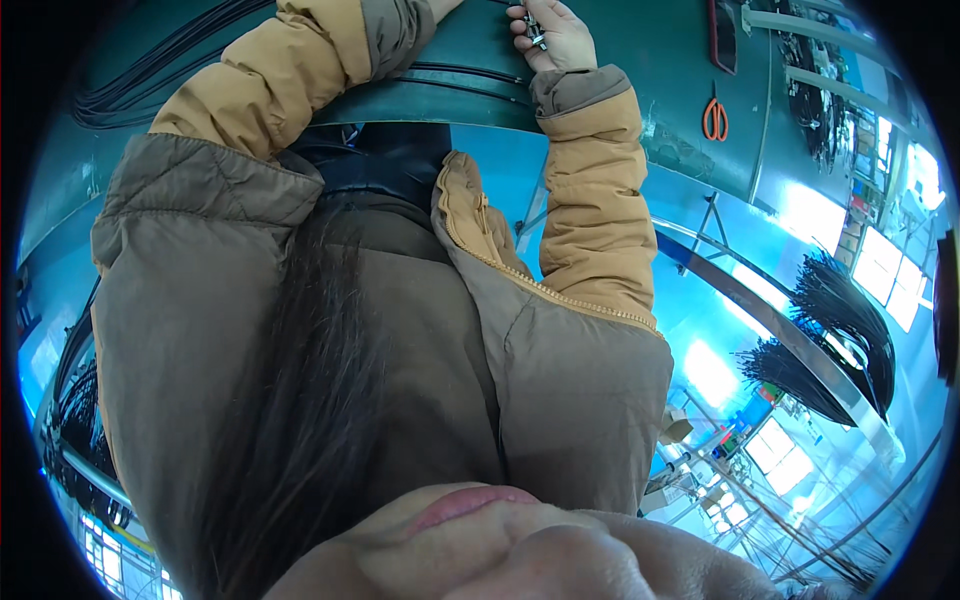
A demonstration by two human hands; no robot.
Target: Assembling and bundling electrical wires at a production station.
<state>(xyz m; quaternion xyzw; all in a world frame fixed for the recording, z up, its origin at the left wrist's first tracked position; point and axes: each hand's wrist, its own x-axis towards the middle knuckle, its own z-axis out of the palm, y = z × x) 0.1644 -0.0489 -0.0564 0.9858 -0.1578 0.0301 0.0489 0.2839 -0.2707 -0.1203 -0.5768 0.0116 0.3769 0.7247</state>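
The right hand [564, 40] clamps a small metal piece [537, 38] between its fingers [521, 28]; left of them, black cables [468, 70] cross the tabletop [675, 125]. The left hand [444, 9] is cut off; I cannot tell its fingers' state.

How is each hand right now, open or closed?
Left hand: can't tell, mostly cut off at the top edge.
Right hand: closed, holding a small metal piece.

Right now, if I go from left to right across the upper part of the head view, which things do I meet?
Looped end of black cables → left hand → right hand → orange-handled scissors → bunch of thin black cables.
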